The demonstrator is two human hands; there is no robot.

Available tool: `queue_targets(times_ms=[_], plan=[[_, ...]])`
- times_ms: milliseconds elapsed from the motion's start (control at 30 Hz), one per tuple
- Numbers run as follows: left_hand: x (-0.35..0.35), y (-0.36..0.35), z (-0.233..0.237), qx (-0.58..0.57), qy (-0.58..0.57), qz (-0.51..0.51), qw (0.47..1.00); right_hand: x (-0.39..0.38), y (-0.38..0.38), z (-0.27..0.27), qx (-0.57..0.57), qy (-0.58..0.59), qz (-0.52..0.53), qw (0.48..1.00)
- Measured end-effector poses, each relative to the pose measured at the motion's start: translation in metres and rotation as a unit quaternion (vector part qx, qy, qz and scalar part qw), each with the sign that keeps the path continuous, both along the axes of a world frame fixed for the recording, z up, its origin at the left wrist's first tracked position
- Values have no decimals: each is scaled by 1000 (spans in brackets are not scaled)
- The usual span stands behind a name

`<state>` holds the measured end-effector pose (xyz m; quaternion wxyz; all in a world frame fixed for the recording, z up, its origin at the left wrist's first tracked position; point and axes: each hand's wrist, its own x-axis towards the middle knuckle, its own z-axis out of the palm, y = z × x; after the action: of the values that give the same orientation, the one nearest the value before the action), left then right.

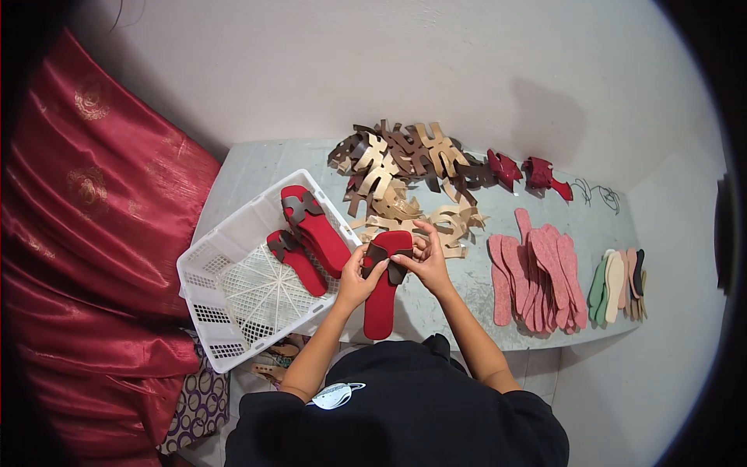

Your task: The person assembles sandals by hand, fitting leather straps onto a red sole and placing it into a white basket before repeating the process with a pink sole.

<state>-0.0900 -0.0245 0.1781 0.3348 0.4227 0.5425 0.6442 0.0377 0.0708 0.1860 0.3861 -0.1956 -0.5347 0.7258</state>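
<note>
- While the left hand is closed around one red sandal, its thumb presses on the brown strap.
- The right hand pinches that same strap with bent fingers, above the near part of the gray table.
- Just to the left, a white basket holds two more red sandals, each with a brown strap.
- Behind the hands lies a heap of brown and tan straps, too tangled to count.
- Two dark red straps lie past that heap.
- On the right sit one stack of pink soles and one small stack of mixed soles.
- One big red cushion fills the far left.
</note>
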Motion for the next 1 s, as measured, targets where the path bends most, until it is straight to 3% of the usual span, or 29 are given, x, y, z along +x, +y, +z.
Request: queue_targets(times_ms=[333,567,700,800,1000], plan=[[-29,-22,20,24,-61,52,997,-42,-11,15,21,31,40,999],[-56,-35,32,53,-62,124,989,-72,-24,24,-34,74,80,993],[-99,-44,34,75,-60,219,971,-86,-26,13,25,52,111,992],[-142,-52,21,59,-82,282,954,-93,-29,1,72,-34,145,986],[-215,-61,-52,23,-117,353,928,-105,-32,-6,256,-165,129,944]])
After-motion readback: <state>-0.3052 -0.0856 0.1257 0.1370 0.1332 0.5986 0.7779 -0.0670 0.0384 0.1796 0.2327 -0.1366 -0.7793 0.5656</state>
